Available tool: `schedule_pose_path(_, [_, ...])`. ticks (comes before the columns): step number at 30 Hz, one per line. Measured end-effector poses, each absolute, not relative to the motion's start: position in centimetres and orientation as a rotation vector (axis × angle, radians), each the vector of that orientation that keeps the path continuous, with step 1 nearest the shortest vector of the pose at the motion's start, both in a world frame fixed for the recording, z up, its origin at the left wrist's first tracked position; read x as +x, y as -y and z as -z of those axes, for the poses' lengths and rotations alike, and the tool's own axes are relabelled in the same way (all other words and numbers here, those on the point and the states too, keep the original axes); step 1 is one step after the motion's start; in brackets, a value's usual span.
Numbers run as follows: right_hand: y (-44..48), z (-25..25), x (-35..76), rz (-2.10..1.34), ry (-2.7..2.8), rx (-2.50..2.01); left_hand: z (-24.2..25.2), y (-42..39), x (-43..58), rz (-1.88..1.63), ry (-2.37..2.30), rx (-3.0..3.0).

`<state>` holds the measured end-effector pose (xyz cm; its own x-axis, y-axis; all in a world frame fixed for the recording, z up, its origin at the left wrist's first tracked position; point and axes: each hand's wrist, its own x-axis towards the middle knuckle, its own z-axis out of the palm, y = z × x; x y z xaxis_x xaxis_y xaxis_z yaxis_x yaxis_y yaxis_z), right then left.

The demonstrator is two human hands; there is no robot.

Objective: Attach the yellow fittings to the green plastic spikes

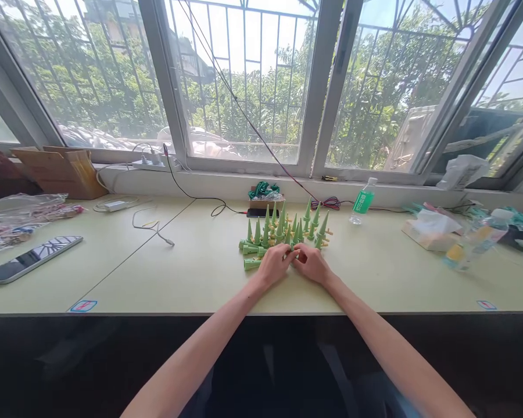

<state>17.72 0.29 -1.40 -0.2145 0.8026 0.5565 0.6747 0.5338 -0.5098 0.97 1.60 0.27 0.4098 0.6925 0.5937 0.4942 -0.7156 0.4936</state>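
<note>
Several green pointed plastic pieces, shaped like narrow cones with small yellowish pegs at their sides, stand in a cluster [267, 223] on the table before me. A few more green tubular pieces [251, 264] lie on their sides at the cluster's left front. At its near edge, my left hand [274, 264] has its fingers bent and pinched together. My right hand [312, 264] meets it from the other side, fingers likewise curled, the fingertips of both almost touching. Whatever they pinch is small and mostly hidden by the fingers; a bit of green shows there.
Behind the cluster lie a black phone [262, 213] and a small box of green material [265, 194]. A bottle with a green label [363, 200] and a tissue box [431, 229] stand right. Leftward are a cable [154, 226], a large phone [30, 260] and plastic bags [21, 217].
</note>
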Motion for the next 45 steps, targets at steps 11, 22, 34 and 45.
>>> schedule_pose_path(11, [-1.0,1.9,18.4,-0.058,1.838,-1.354,-0.3,-1.3,1.4,-1.297,-0.954,2.432])
schedule_pose_path(22, [-2.0,2.2,18.9,-0.108,1.678,-1.430,-0.3,-1.4,1.5,-1.312,-0.958,2.450])
schedule_pose_path(34, [-2.1,2.1,18.9,-0.066,1.699,-1.583,-0.3,-1.3,1.5,-1.311,-0.953,2.433])
schedule_pose_path(45, [-1.4,1.7,18.5,-0.022,1.602,-1.446,-0.3,-1.2,1.4,-1.272,-0.912,2.441])
